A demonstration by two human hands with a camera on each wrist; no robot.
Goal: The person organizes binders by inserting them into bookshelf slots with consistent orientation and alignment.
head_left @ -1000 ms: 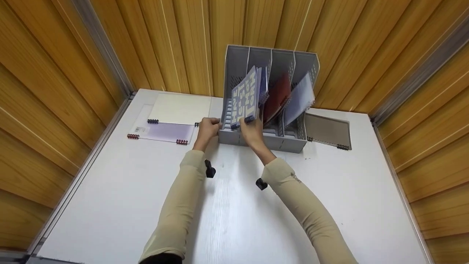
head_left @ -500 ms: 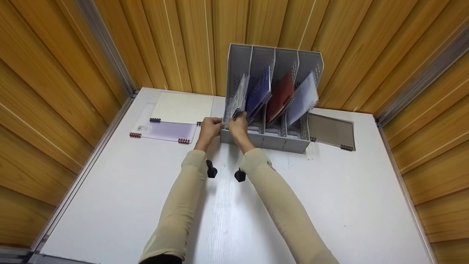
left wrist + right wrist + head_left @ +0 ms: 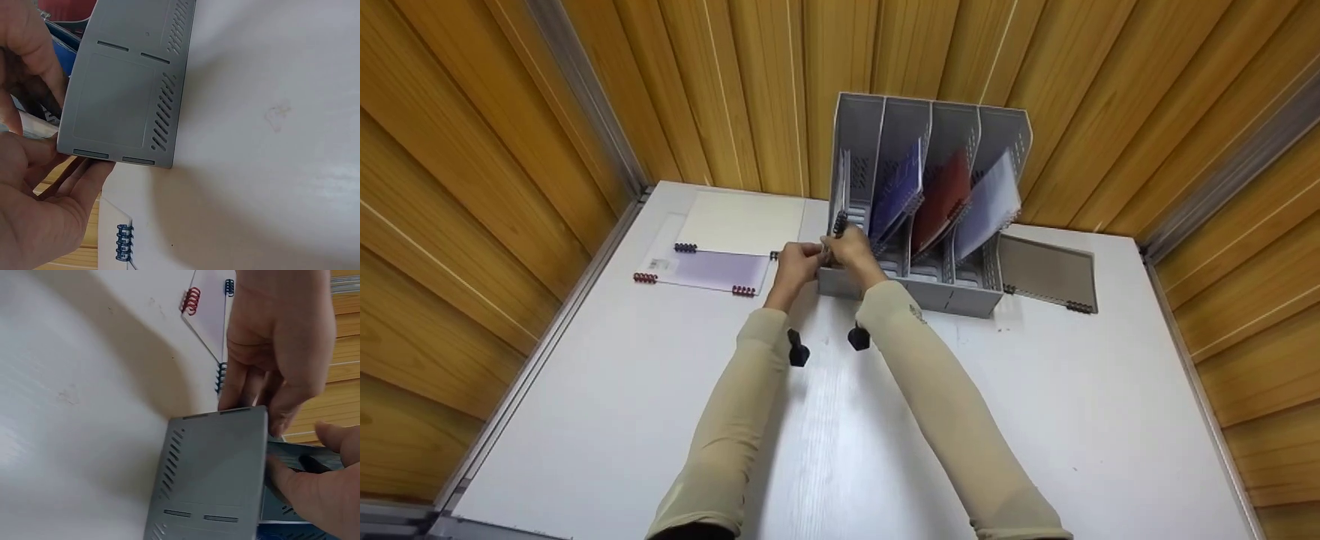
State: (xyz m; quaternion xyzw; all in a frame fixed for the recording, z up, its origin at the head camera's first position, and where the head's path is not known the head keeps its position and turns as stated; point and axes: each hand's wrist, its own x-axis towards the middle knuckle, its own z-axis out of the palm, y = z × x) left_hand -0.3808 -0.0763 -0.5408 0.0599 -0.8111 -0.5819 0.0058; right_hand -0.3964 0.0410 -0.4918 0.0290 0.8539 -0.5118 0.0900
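Note:
A grey desk file organizer [image 3: 934, 297] with upright dividers stands at the back of the table. My left hand [image 3: 797, 268] grips its left front corner; in the left wrist view, the fingers of that hand [image 3: 45, 202] wrap the side wall's edge. In the leftmost compartment a black-coiled notebook [image 3: 844, 180] stands almost upright against the left wall. My right hand [image 3: 856, 249] holds this notebook low at its coil edge, thumb toward the left hand. Its lower end is hidden behind the fingers. The right wrist view shows both hands meeting at the wall's edge, with the right hand [image 3: 320, 489] inside.
Blue [image 3: 898, 191], red [image 3: 941, 206] and pale translucent [image 3: 988, 206] notebooks lean in the other compartments. Left on the table lie a cream notebook [image 3: 742, 221] and a red-coiled lilac one [image 3: 720, 271]. A brown notebook [image 3: 1046, 274] lies right. Wooden panels [image 3: 765, 90] enclose the table.
My right hand has brought the lettered notebook left and down into the leftmost compartment, turning it from facing me to nearly edge-on. The left hand keeps to the organizer's corner.

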